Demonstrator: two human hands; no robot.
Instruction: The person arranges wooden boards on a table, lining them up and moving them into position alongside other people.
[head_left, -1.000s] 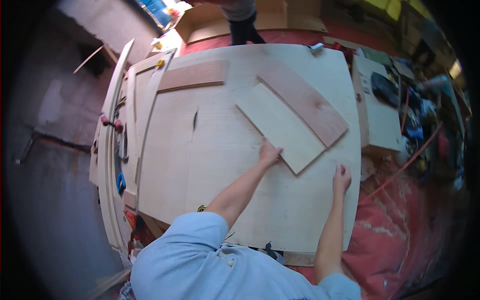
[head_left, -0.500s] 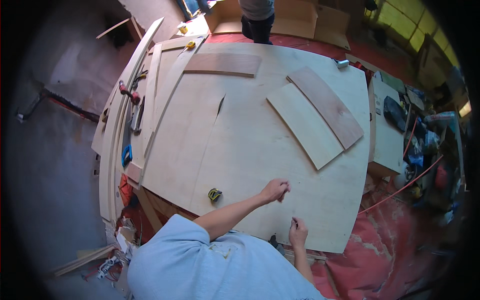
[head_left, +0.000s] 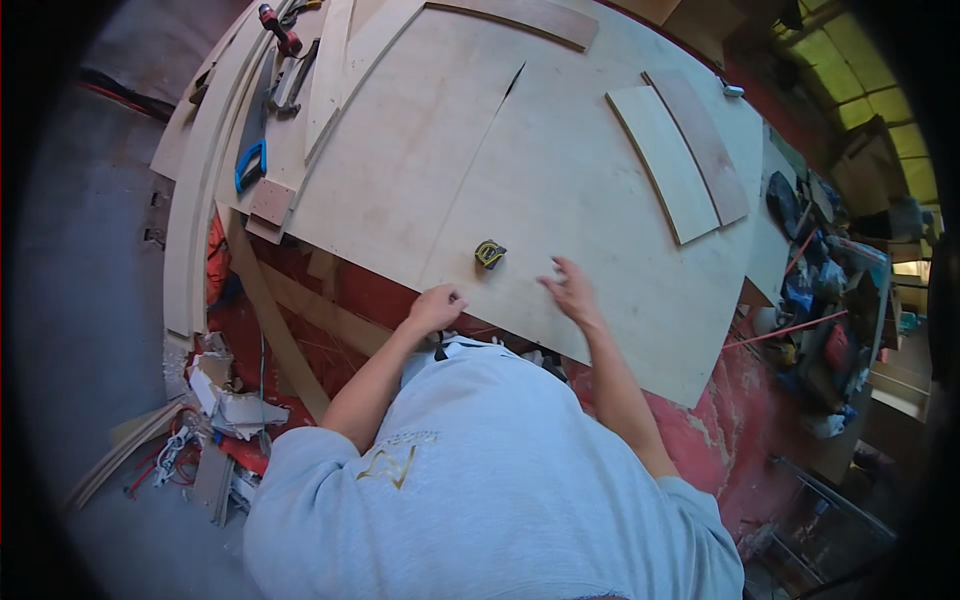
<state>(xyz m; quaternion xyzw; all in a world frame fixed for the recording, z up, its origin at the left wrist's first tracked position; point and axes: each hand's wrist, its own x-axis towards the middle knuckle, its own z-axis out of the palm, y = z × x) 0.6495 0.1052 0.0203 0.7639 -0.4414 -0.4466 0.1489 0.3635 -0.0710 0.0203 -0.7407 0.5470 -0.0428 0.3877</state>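
Note:
My left hand (head_left: 437, 308) hovers by the near edge of a large pale plywood sheet (head_left: 400, 195), in front of my waist. Its fingers are curled together, and whatever they may hold is hidden. To its right, my right hand (head_left: 572, 292) is over the sheet with thumb and fingers apart, nothing in it. Between and a little beyond the two hands sits a yellow and black tape measure (head_left: 489, 254), touched by neither. Farther right lie a pale board (head_left: 662, 165) and a pinkish board (head_left: 697, 150), side by side at a slant.
Another pinkish board (head_left: 520, 18) lies at the far edge. On the left are long wood strips (head_left: 195, 200), a blue-handled saw (head_left: 252, 165), a hammer (head_left: 295, 80) and a red tool (head_left: 280, 30). Scraps (head_left: 235, 395) litter the floor at lower left; clutter (head_left: 825, 330) fills the right.
My view has tilted down and shifted left. My left hand has drawn back toward my waist; my right hand has gone forward over the sheet, its fingers opening. The tape measure stays on the sheet.

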